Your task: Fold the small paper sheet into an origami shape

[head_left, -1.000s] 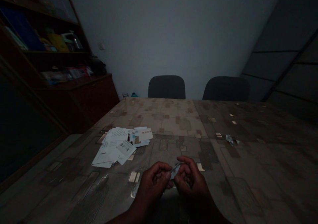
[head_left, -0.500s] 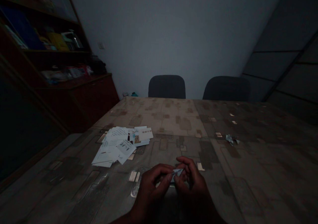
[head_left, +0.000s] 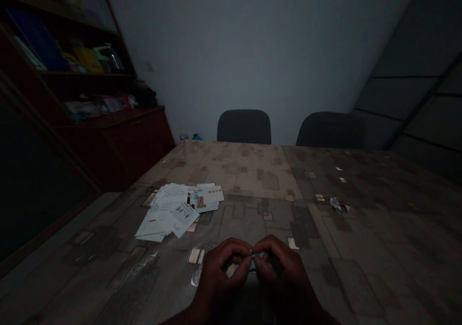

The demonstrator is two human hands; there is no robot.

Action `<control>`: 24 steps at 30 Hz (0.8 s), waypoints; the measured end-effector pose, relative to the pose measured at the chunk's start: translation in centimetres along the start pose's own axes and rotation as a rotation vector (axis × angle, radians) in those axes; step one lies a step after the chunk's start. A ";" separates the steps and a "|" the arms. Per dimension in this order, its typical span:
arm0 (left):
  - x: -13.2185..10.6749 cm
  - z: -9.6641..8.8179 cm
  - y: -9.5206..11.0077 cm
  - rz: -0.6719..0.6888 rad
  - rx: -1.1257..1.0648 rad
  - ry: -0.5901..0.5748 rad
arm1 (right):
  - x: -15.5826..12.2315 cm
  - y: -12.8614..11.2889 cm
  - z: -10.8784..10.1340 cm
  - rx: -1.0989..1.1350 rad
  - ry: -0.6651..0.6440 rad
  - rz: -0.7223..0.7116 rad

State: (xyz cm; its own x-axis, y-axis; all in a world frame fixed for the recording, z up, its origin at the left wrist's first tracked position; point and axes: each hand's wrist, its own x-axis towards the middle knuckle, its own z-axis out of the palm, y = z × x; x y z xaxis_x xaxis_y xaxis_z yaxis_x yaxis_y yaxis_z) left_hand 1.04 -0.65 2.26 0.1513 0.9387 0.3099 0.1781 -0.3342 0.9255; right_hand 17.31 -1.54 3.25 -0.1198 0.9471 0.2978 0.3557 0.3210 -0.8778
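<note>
My left hand (head_left: 224, 267) and my right hand (head_left: 278, 266) meet above the near part of the table, thumbs and fingertips pinched close together. Between them they hold a small folded piece of paper (head_left: 257, 256), pale blue-grey in the dim light. Most of it is hidden behind the fingers, so its full shape cannot be made out. To the left, beyond my left hand, lies a spread pile of printed cards and papers (head_left: 162, 214). A small crumpled piece of paper (head_left: 339, 205) rests on the table to the right.
A patterned cloth covers the table (head_left: 238, 171). Two dark chairs, a left one (head_left: 244, 126) and a right one (head_left: 330, 129), stand at the far side against the wall. A dark red cabinet (head_left: 144, 140) with filled shelves stands at the left.
My right fingers have come down and closed in toward my left fingertips. Less of the paper shows between my hands. The view has shifted very slightly.
</note>
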 end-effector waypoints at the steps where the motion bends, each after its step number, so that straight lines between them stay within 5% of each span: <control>1: 0.0 0.0 -0.1 0.000 0.002 -0.003 | 0.2 0.0 -0.1 0.001 -0.016 0.008; 14: 0.0 -0.3 0.3 -0.077 0.070 0.002 | 0.7 1.2 -1.8 0.013 -0.103 -0.097; 24: 0.0 -0.3 0.3 -0.123 0.060 0.024 | 0.6 0.7 -1.3 0.028 -0.110 0.043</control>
State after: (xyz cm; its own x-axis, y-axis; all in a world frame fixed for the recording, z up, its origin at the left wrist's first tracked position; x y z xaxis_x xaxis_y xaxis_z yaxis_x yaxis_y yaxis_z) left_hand 0.83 -0.72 2.58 0.1013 0.9744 0.2005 0.2515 -0.2201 0.9425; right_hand 18.72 -0.72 3.32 -0.2061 0.9539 0.2181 0.3371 0.2784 -0.8993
